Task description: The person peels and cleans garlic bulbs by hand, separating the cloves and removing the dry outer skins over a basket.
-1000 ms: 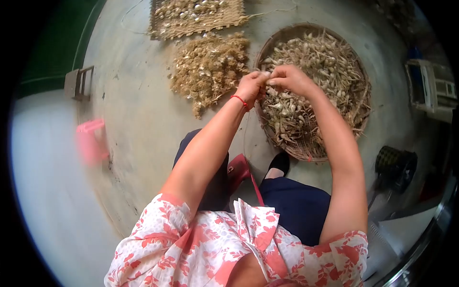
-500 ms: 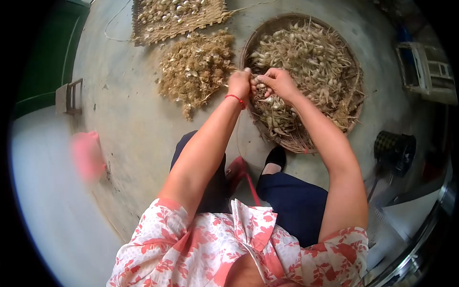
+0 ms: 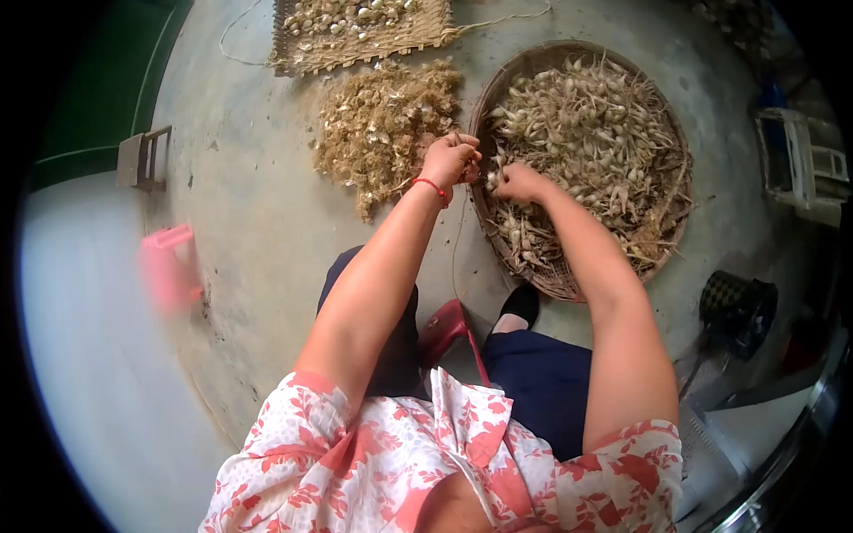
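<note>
Bulbs with dry stalks (image 3: 595,115) fill a large round woven basket (image 3: 481,114) on the floor. My left hand (image 3: 451,160), with a red string on its wrist, is closed just outside the basket's left rim; what it holds is too small to make out. Over the left part of the basket, my right hand (image 3: 519,184) has its fingers pressed together at a pale bulb (image 3: 494,180). A heap of brown roots and peelings (image 3: 378,129) lies left of my left hand.
A woven tray (image 3: 355,55) with pale bulbs is at the top. A small wooden stool (image 3: 138,162) and a pink plastic object (image 3: 171,266) stand left. At the right are a pale rack (image 3: 800,164) and a dark bin (image 3: 737,311). A red object (image 3: 444,330) lies between the legs.
My hands were together at the basket's left rim and have moved apart. The right one has gone lower over the bulbs, while the left one stays beside the rim. The camera view has shifted slightly.
</note>
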Available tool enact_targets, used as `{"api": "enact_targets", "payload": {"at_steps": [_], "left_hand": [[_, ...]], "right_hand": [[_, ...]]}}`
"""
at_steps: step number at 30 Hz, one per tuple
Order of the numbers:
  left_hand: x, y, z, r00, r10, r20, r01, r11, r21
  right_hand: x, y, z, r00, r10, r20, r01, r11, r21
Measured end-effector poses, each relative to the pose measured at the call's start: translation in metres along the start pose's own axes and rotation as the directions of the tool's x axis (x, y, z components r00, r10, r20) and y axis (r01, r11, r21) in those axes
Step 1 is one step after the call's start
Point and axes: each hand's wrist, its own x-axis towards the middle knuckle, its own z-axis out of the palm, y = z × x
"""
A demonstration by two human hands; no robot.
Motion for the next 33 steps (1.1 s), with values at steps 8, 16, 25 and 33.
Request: {"api": "enact_targets", "payload": {"at_steps": [8, 16, 25, 33], "left_hand": [[-0.009, -0.013, 0.045, 0.975, -0.098, 0.200, 0.064, 0.984, 0.169], [0.001, -0.036, 0.064, 0.992, 0.118, 0.040, -0.123, 0.976, 0.181], [-0.002, -0.060, 0.048, 0.970, -0.070, 0.234, -0.175, 0.465, 0.868], [0.021, -0.057, 0.041, 0.990, 0.097, 0.104, -0.140, 0.547, 0.825]], "right_hand": [[-0.064, 0.033, -0.047, 0.998, -0.065, 0.011, 0.047, 0.828, 0.559], [-0.087, 0.073, -0.046, 0.992, 0.070, 0.105, -0.108, 0.900, 0.422], [-0.044, 0.034, 0.044, 0.932, -0.029, -0.362, 0.185, 0.895, 0.406], [-0.083, 0.055, -0.016, 0.970, -0.157, -0.186, 0.236, 0.791, 0.564]]}}
